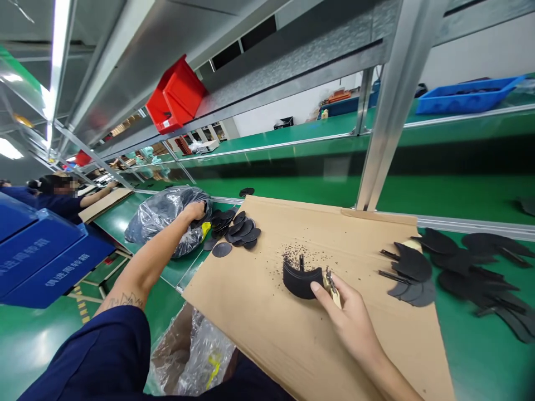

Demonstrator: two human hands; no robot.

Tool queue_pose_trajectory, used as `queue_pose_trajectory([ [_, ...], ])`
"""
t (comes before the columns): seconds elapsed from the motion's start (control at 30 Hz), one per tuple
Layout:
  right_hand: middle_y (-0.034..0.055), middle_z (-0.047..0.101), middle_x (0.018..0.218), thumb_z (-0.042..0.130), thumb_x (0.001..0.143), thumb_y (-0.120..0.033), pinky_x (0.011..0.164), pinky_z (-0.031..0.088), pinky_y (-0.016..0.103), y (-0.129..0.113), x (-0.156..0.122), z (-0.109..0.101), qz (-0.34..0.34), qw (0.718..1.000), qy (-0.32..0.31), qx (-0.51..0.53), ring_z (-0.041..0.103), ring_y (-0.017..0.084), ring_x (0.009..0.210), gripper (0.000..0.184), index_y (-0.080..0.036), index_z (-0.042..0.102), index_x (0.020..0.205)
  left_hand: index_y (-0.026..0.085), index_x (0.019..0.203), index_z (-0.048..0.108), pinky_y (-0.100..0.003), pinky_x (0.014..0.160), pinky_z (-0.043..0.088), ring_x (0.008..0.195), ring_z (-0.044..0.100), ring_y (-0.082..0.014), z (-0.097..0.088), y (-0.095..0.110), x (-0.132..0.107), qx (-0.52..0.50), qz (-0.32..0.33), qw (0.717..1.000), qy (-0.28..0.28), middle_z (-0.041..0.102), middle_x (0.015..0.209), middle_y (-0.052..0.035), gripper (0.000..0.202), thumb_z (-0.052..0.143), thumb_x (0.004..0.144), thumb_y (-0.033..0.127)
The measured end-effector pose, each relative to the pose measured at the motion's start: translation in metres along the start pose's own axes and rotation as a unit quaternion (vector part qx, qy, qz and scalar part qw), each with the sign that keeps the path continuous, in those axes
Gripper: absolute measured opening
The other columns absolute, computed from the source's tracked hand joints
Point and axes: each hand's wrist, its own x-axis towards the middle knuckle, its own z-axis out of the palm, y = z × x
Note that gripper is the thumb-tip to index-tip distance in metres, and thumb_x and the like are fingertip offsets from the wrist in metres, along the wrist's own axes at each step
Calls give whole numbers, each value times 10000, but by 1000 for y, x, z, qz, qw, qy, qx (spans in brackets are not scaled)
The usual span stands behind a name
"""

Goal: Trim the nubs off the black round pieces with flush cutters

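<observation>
My right hand (pixel 346 306) is closed over the cardboard, with small cream-handled cutting pliers (pixel 333 291) in it. Its thumb also presses the edge of a curved black plastic part (pixel 303 283), which has a thin prong sticking up. My left hand (pixel 194 211) reaches out to the mouth of a clear plastic bag (pixel 169 209) full of dark parts. Its fingers look curled, but what they grip is hidden. Beside the bag, black oval discs (pixel 244 231) lie piled on the cardboard's left corner.
Black crumbs (pixel 301 253) dot the cardboard sheet (pixel 267 312). Fan-shaped black parts (pixel 412 264) lie at the right. A metal post (pixel 384 106) rises behind the cardboard. Below the table edge is a plastic-lined box (pixel 179 345). Blue crates (pixel 50 250) and a co-worker (pixel 62 195) are at left.
</observation>
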Motion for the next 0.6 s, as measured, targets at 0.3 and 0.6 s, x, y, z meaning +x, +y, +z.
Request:
queue_pose_trajectory([
  [0.3,-9,504,658,668,828,-612,638,486,269,0,5,-1,18,1000,4,-23,490,173,653,435,-222,538,686,232,1436,515,-441,903,546,1080,705,-353,9,7,-47,8,13,998,65,722,1111,-172,493,421,961,140],
  [0.6,22,621,739,692,818,-560,649,511,261,8,8,-4,27,999,14,-41,577,198,718,361,-214,629,738,225,1414,520,-384,941,550,1135,660,-274,46,49,-64,-78,102,982,141,642,1249,-146,476,393,960,161],
])
